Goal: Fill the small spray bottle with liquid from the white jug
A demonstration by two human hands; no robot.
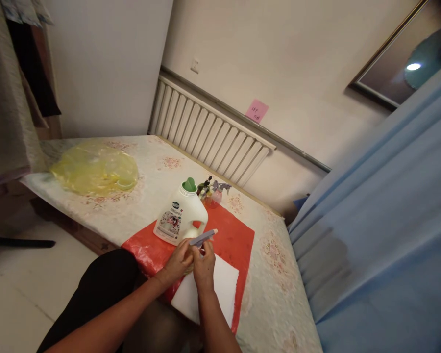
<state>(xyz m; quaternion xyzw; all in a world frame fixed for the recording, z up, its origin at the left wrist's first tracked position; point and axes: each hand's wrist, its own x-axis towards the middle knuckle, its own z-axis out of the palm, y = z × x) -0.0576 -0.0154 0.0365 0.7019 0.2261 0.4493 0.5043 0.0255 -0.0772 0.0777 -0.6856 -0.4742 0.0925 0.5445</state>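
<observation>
Both hands meet at a grey-purple trigger spray head point(202, 239) with a pale pinkish nozzle tip pointing right. My left hand point(181, 256) is closed around its left side. Pressed in from the right, my right hand point(205, 264) has its fingers bent at the neck under the head. Most of whatever is below the head is hidden by the hands. Just behind them stands a large white jug point(180, 218) with a printed label, a side handle and a green piece point(189, 185) in its mouth. White paper point(224, 282) lies beneath the hands.
A red sheet point(230, 228) covers part of the flowered tablecloth point(275, 250). Small spray bottles point(215, 193) stand behind the jug. A yellow plastic bag point(91, 169) with a pale cap point(125, 184) lies at far left. A radiator point(209, 127) borders the back; a blue curtain point(382, 211) hangs right.
</observation>
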